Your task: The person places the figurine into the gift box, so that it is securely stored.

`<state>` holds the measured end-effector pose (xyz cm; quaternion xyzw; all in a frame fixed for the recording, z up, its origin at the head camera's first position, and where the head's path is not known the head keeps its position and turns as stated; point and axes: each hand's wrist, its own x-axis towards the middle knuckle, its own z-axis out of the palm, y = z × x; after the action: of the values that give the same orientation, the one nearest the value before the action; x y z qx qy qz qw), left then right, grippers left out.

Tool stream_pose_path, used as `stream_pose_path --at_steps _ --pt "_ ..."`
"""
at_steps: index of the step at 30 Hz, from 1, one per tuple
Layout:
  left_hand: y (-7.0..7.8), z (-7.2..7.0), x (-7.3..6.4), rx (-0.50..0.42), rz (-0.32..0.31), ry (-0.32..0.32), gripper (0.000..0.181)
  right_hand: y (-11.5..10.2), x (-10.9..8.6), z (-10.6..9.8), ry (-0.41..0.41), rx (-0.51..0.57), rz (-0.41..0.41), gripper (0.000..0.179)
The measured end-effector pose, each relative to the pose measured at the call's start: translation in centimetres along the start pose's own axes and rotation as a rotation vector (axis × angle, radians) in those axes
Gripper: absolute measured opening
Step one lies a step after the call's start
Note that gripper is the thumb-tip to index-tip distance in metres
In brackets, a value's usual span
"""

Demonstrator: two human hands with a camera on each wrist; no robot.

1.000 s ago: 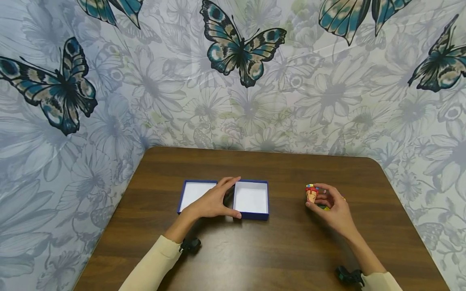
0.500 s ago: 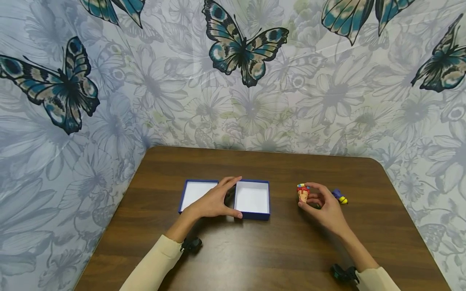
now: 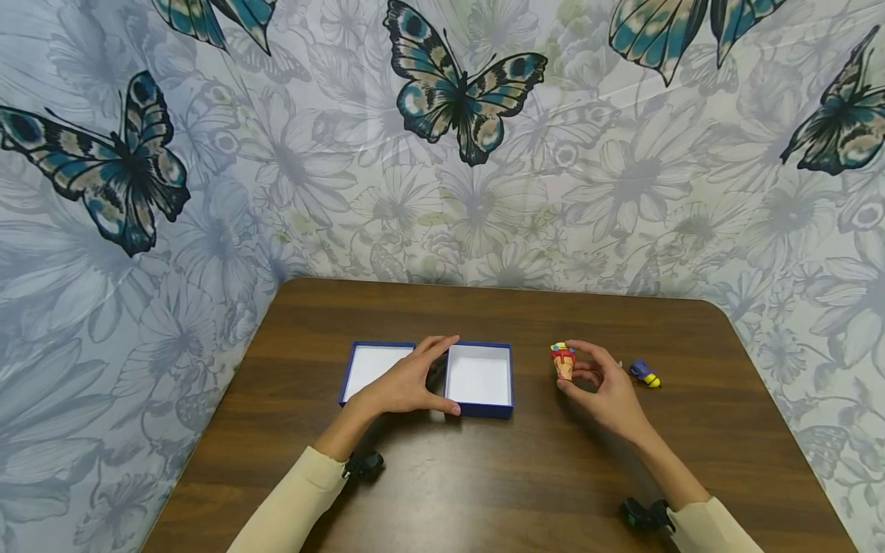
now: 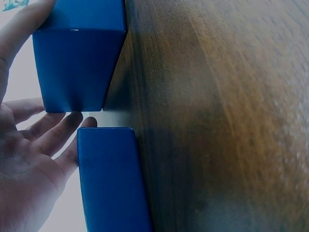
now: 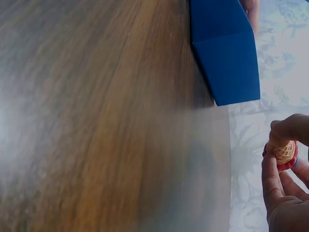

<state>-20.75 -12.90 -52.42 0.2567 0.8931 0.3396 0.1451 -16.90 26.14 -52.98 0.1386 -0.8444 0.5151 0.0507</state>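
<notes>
With the toy cone point(image 3: 563, 362) pinched upright by my right hand point(image 3: 608, 390), I'd squeeze lightly and brace the right-hand box point(image 3: 486, 411) using my left hand point(image 3: 401, 385), fingers wide.

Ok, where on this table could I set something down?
Bare on the brown wooden table: the broad front middle between the cream sleeves, the strip behind the blue square boxes with white insides, and the right side beyond the purple and yellow toy.

Crowded: around the left hand at the boxes, and the right hand holding a red and tan cone toy.
</notes>
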Motion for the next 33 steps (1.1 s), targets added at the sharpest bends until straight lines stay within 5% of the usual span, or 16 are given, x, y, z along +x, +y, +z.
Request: stream_pose_path --at_steps 25,33 --pt "-0.1 -0.1 0.0 0.008 0.007 -0.012 0.126 -2.5 1.5 2.3 -0.045 0.014 -0.045 0.064" --pt "-0.1 -0.1 0.0 0.002 0.005 -0.014 0.125 -3.4 1.7 3.2 -0.059 0.017 0.002 0.059"
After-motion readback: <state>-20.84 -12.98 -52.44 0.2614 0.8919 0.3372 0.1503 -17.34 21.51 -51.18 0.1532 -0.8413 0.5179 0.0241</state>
